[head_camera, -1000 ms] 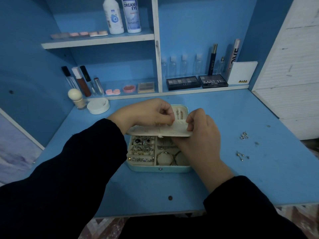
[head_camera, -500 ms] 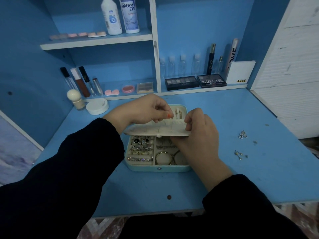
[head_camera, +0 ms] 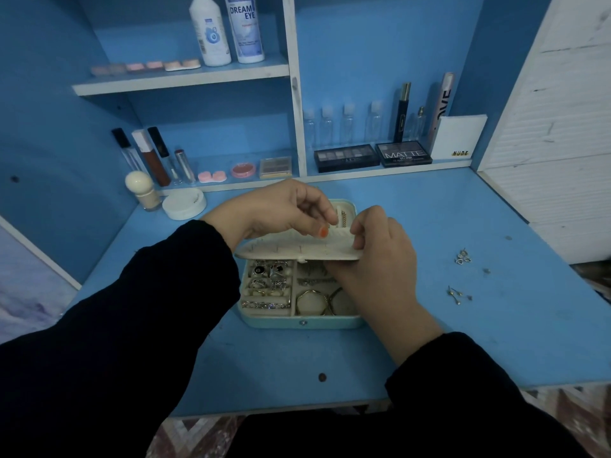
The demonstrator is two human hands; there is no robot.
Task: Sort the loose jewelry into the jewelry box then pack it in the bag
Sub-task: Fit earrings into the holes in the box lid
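A small mint-green jewelry box (head_camera: 302,322) lies open in the middle of the blue desk, with rings and bangles in its compartments. A cream earring panel (head_camera: 297,251) is held level over the box's far half. My right hand (head_camera: 373,259) grips the panel's right end. My left hand (head_camera: 281,209) hovers above the panel with thumb and fingertips pinched together; what they pinch is too small to make out. Loose earrings (head_camera: 463,256) and small studs (head_camera: 458,294) lie on the desk to the right. No bag is in view.
A white round jar (head_camera: 183,203) and a cream-capped bottle (head_camera: 142,190) stand at the desk's back left. Shelves behind hold lip glosses, palettes (head_camera: 403,153), small clear bottles and two tall white bottles (head_camera: 228,28). A white slatted wall (head_camera: 562,127) bounds the right.
My left hand has lifted slightly off the panel and its fingertips have shifted right, toward my right hand. The panel's left end sits a little higher.
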